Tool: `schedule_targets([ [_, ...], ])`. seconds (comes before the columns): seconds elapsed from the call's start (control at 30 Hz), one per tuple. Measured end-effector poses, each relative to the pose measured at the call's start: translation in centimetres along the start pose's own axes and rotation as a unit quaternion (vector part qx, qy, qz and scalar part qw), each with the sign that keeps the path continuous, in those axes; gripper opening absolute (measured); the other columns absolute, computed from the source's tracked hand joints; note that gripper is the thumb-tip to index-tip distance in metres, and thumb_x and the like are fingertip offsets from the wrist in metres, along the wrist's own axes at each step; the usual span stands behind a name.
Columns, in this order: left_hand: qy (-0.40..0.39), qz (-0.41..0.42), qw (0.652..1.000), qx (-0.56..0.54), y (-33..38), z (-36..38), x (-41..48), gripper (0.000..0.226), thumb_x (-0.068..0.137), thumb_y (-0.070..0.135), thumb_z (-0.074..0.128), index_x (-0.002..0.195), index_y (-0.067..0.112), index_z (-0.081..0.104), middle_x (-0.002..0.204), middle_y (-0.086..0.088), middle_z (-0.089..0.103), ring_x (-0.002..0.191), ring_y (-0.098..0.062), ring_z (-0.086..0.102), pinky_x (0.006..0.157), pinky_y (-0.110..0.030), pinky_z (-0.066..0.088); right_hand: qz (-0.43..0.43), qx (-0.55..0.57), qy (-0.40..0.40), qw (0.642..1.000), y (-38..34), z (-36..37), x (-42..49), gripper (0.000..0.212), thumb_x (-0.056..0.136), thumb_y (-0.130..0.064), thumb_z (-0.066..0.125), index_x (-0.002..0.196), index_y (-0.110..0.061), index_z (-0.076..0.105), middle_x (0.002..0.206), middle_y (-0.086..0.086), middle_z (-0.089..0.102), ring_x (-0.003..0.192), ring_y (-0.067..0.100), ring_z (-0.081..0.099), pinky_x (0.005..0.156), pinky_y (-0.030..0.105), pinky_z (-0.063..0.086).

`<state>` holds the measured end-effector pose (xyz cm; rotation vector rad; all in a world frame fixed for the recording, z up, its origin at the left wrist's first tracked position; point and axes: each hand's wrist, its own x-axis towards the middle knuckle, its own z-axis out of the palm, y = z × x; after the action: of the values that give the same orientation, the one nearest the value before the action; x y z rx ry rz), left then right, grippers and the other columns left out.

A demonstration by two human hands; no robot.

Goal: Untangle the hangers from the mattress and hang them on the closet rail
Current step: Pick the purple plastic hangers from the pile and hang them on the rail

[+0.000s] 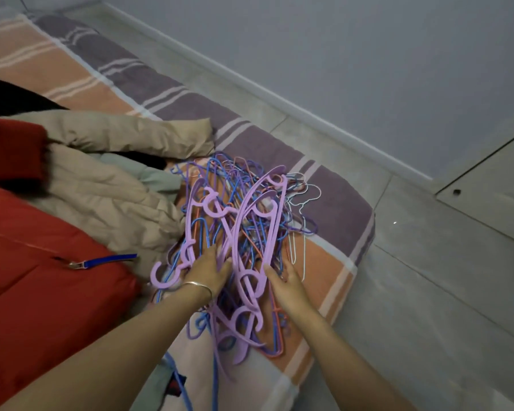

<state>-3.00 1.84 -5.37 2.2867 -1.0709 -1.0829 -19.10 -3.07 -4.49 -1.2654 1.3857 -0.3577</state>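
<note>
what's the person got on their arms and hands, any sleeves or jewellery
No sleeves or gloves are in view. The left hand has a thin gold-coloured bangle round its wrist. The right hand and its wrist carry nothing that shows, though some fingers are hidden.

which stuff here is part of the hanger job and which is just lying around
Job: hangers, mattress, left hand, right hand.
Lying about: red jacket, beige coat, black garment.
</note>
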Motion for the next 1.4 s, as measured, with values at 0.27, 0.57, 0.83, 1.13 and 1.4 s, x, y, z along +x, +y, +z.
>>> schedule_targets([
  [0.27,0.028,0.034,0.999,-0.004,-1.5,4.0,0.4,0.040,0.090,0.029,0.056,0.124,0.007,0.054,0.139,-0.016,0.045,0.131,-0.032,0.036,0.108,-0.038,0.031,0.056,0.099,0.029,0.993,4.1,4.6,2.6,0.047,0.090,-0.020,0.057,0.134,-0.009,0.045,0.130,0.014,0.057,0.120,0.029,0.055,0.102,0.044,0.044],
  [0.57,0.034,0.054,0.972,-0.226,2.7,4.5,-0.9,0.020,0.088,-0.005,0.049,0.098,0.011,0.041,0.089,-0.006,0.055,0.081,-0.023,0.054,0.065,-0.017,0.045,0.103,0.298,0.029,0.949,0.7,3.4,1.6,0.047,0.094,-0.012,0.050,0.139,-0.012,0.033,0.106,0.011,0.060,0.086,0.019,0.061,0.078,0.031,0.050],
  [0.83,0.099,0.201,0.966,-0.128,4.4,2.7,-2.9,0.019,0.094,0.021,0.042,0.110,0.010,0.045,0.085,-0.002,0.054,0.078,-0.031,0.057,0.070,-0.040,0.047,0.014,0.271,-0.003,0.962,-4.5,0.4,-0.3,0.037,0.096,-0.016,0.047,0.132,-0.009,0.047,0.127,0.012,0.057,0.118,0.021,0.053,0.100,0.033,0.042],
  [1.13,0.087,0.335,0.928,-0.137,12.9,-3.0,-8.0,0.018,0.090,0.048,0.034,0.095,0.040,0.050,0.090,0.015,0.065,0.080,-0.005,0.060,0.076,-0.033,0.049,-0.105,0.329,0.035,0.938,-12.6,-10.0,-6.7,0.031,0.099,-0.016,0.040,0.126,-0.004,0.048,0.115,0.012,0.059,0.105,0.019,0.057,0.097,0.029,0.042],
  [1.4,-0.020,0.426,0.877,-0.221,29.2,-8.3,-16.1,0.016,0.096,0.023,0.045,0.092,0.026,0.060,0.071,0.009,0.068,0.063,0.001,0.059,0.060,-0.015,0.048,-0.249,0.263,0.128,0.924,-23.2,-23.0,-18.1,0.019,0.095,-0.022,0.047,0.090,-0.017,0.065,0.095,0.002,0.070,0.089,0.012,0.064,0.084,0.020,0.051],
])
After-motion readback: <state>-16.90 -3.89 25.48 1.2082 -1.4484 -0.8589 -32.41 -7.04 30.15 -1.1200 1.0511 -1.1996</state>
